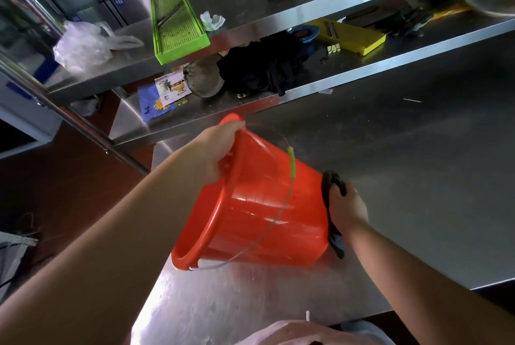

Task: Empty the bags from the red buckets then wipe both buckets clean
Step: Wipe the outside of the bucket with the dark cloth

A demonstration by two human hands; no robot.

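Note:
One red bucket [259, 205] lies tipped on its side on the steel table [418, 177], its mouth facing left and toward me. Its wire handle with a green grip [291, 162] hangs across the wall. My left hand [220, 146] grips the upper rim. My right hand [347, 205] presses a dark cloth [331, 222] flat against the bucket's base. No second bucket is in view, and I cannot see inside this one.
A two-level steel shelf runs behind the table. On it are a green slicer tray [178, 26], a clear plastic bag [80, 46], a crumpled tissue [212, 21], a yellow slicer [351, 36], a black cloth heap [264, 65] and paper packets [164, 93].

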